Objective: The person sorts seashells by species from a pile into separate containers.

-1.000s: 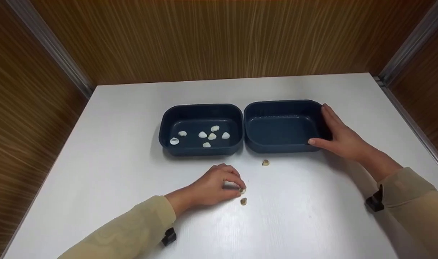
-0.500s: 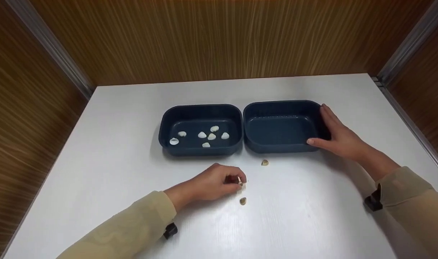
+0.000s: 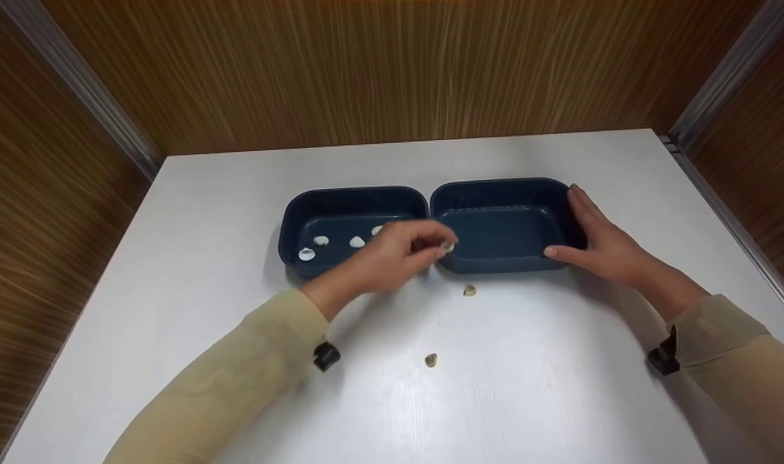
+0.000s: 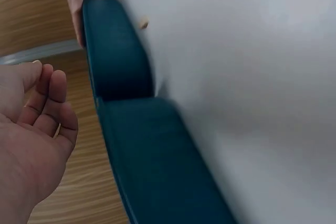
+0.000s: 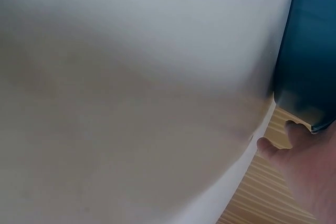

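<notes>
In the head view my left hand [image 3: 392,254] pinches a small pale seashell [image 3: 448,247] between thumb and fingertips. It hangs above the front rims where two dark blue bins meet. The left bin [image 3: 330,267] contains several white seashells [image 3: 357,242], some hidden behind this hand. My right hand [image 3: 607,248] rests against the right end of the right bin [image 3: 501,264], fingers straight and thumb spread toward the front rim. Inside that bin the bare floor shows. In the left wrist view the left hand [image 4: 39,129] is above the bin rims; its shell is not clearly visible there.
Two brownish shells lie on the white table [image 3: 527,386]: one shell [image 3: 470,290] just in front of the right bin, another shell [image 3: 431,360] nearer the front. Wood-grain panels [image 3: 392,71] enclose the back and sides.
My left hand has lifted the pinched shell off the table and carried it forward, away from the front shell, to the bins' front rims. The right hand stays at the right bin.
</notes>
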A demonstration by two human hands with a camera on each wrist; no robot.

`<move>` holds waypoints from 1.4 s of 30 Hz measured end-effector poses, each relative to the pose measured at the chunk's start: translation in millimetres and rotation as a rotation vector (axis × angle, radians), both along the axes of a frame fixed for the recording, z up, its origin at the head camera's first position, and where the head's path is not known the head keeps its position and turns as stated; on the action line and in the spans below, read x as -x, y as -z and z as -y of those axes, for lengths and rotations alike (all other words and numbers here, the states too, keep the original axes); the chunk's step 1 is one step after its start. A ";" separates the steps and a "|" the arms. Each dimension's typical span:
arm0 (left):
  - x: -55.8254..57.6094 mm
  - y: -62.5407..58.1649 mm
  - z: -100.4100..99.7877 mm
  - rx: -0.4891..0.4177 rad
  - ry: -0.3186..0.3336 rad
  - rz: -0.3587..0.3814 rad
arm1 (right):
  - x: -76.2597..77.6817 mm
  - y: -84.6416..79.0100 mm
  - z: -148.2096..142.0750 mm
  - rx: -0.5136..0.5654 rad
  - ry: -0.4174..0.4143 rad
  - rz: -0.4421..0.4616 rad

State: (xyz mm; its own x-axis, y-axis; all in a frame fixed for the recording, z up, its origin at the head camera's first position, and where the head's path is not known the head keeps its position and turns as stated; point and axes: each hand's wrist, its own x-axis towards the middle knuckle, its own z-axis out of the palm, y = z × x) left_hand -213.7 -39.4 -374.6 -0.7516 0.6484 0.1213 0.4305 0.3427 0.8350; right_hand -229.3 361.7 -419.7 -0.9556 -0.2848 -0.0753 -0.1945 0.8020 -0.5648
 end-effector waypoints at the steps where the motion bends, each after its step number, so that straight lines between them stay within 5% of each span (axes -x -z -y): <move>1: 6.2 -2.4 -2.5 -0.003 -0.010 0.002 | 0.7 0.1 0.0 -0.001 0.000 -0.001; 10: 52.5 -3.3 -29.7 0.011 -0.052 0.005 | 1.8 -0.2 1.4 -0.008 0.002 -0.003; 23: 75.3 10.9 -57.7 0.067 -0.100 -0.001 | -1.8 -0.7 2.7 0.026 -0.003 -0.015; 34: 75.7 12.0 -59.3 0.085 -0.107 -0.034 | -0.1 2.1 0.5 0.025 -0.003 -0.017; 42: 49.2 -3.8 -48.3 0.051 -0.051 -0.023 | 0.2 2.7 -1.0 0.023 -0.008 -0.022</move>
State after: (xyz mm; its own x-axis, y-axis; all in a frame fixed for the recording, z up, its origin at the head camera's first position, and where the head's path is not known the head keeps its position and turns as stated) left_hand -263.0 8.9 -370.8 -0.7811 0.6153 0.1065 0.4301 0.4065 0.8061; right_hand -229.4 362.7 -422.5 -0.9547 -0.2936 -0.0480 -0.2129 0.7870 -0.5790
